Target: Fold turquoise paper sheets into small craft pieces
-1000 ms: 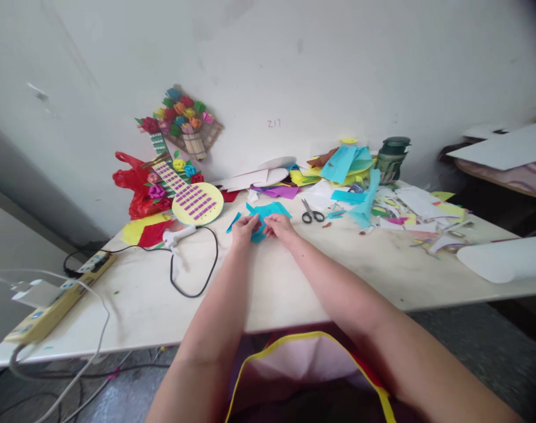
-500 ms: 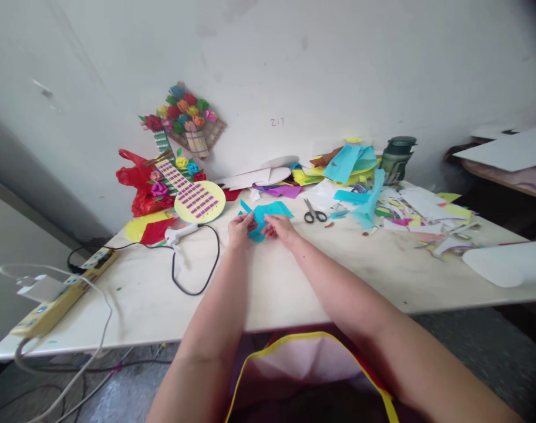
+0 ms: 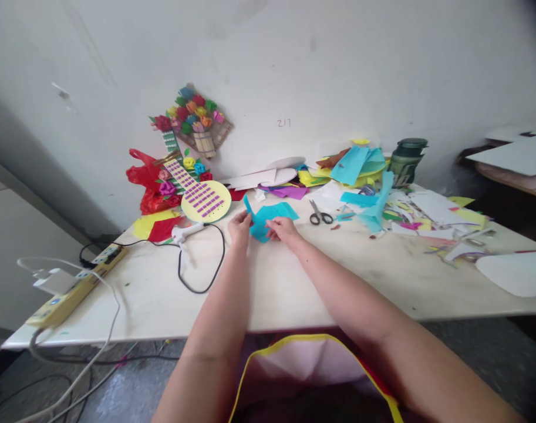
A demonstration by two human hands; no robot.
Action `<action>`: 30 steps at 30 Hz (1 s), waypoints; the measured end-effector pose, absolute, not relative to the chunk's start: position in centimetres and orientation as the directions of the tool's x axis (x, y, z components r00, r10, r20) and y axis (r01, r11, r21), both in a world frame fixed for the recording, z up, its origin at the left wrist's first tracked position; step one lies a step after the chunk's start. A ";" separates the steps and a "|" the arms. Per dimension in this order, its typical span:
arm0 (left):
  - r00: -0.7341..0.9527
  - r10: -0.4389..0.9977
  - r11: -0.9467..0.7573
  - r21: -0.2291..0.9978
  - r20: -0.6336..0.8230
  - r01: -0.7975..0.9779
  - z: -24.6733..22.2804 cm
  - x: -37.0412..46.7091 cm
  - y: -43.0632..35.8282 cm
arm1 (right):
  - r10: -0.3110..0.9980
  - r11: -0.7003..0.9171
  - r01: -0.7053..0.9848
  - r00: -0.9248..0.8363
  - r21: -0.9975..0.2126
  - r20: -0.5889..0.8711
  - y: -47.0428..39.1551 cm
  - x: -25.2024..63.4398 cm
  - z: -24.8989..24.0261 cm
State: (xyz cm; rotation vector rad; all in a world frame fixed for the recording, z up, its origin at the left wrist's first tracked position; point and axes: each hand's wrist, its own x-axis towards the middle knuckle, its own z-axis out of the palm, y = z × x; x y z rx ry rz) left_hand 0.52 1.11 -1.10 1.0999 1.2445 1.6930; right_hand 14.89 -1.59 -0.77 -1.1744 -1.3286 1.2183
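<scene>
My left hand (image 3: 240,228) is closed on a piece of blue crepe paper, and a narrow blue strip (image 3: 247,203) sticks up above its fingertips. My right hand (image 3: 284,230) pinches the lower right part of the blue crepe paper (image 3: 259,226) between thumb and curled fingers. More blue paper (image 3: 284,210) spreads behind the hands, just over the tabletop; I cannot tell whether it is one piece with the rest. To the right of it lie scissors (image 3: 320,218) with black handles.
At left are a glue gun (image 3: 186,232) with a looping black cord, a power strip (image 3: 74,291) and a guitar-shaped craft (image 3: 206,201). A green bottle (image 3: 407,161) stands behind paper scraps (image 3: 421,214). The table's front edge (image 3: 289,330) runs near my body.
The whole view has shifted slightly, so things appear farther right. The blue strip at my left hand now stands more upright. Both hands keep their hold on the paper.
</scene>
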 end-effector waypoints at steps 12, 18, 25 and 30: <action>-0.559 0.730 0.072 0.769 0.393 0.635 0.0 -2.7 1.0 | 0.992 0.118 0.153 0.019 -0.981 0.123 -0.5 15.4 -1.6; -0.603 0.735 0.034 0.871 0.311 0.490 -1.6 -3.8 2.1 | 0.980 0.161 0.267 0.070 -0.950 0.186 0.4 16.2 -2.2; -0.590 0.751 -0.047 0.915 0.297 0.401 -2.1 -4.0 2.4 | 0.959 0.194 0.567 0.061 -0.800 0.276 0.2 16.5 -1.7; -0.597 0.752 0.013 0.901 0.277 0.434 -1.6 -3.6 2.0 | 0.922 0.330 0.708 -0.098 -0.624 0.375 -0.1 16.4 -1.5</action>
